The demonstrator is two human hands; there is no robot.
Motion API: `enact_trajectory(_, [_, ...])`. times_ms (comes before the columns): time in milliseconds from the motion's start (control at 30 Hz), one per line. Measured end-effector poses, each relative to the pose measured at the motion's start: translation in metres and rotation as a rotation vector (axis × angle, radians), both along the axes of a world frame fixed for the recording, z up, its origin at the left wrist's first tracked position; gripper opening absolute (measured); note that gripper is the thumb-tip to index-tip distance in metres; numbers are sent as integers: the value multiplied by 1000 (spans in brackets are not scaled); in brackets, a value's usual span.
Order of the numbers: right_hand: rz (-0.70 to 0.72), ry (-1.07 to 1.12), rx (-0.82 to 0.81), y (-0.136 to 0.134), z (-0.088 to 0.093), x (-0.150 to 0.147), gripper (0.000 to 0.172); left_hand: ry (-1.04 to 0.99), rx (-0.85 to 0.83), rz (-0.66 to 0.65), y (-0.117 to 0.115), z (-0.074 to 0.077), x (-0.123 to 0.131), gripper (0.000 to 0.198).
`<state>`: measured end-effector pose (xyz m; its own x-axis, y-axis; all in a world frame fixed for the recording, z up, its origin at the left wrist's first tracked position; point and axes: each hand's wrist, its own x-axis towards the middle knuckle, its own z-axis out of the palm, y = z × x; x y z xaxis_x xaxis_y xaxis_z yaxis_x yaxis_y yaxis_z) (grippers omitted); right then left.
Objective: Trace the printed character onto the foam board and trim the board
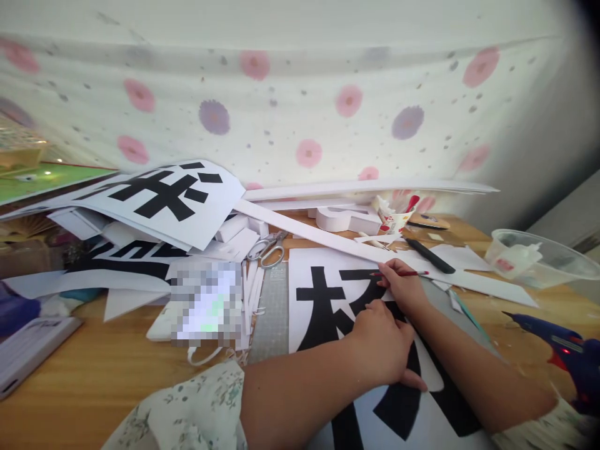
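Note:
My left hand [382,344] lies on a white sheet [309,294] printed with a large black character, fingers curled and pressing it down. Just beyond it my right hand [403,284] pinches a thin red pen or craft knife [412,273], its tip touching the black print near the sheet's upper right. The sheet rests on a wooden table [94,369], partly over a grey cutting mat [272,312].
Scissors [268,248] lie behind the mat. More printed sheets [169,197] and long white foam strips [328,237] pile at the back. A blue glue gun [562,350] sits at right, a clear bowl [539,256] behind it, and a black pen [429,255].

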<state>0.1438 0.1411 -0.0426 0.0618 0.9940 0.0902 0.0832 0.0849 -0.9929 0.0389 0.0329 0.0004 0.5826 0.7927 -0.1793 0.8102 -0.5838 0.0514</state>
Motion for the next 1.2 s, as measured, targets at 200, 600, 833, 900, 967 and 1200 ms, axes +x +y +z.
enact_trajectory(200, [16,-27,23,1,-1,0,24,-71,-22,46,0,6,-5,84])
enact_trajectory(600, [-13,32,59,6,-6,-2,28,-54,-20,182,-1,-6,-50,96])
enact_trajectory(833, [-85,65,54,11,-9,0,27,-155,-14,157,2,-27,-63,98])
enact_trajectory(900, [-97,71,61,11,-9,-1,27,-181,-6,154,1,-29,-65,96])
enact_trajectory(967, [-94,77,73,10,-8,-3,28,-219,-14,146,0,-31,-68,95])
enact_trajectory(1200, [-91,130,109,14,-10,-6,27,-250,-34,124,9,-41,-72,97])
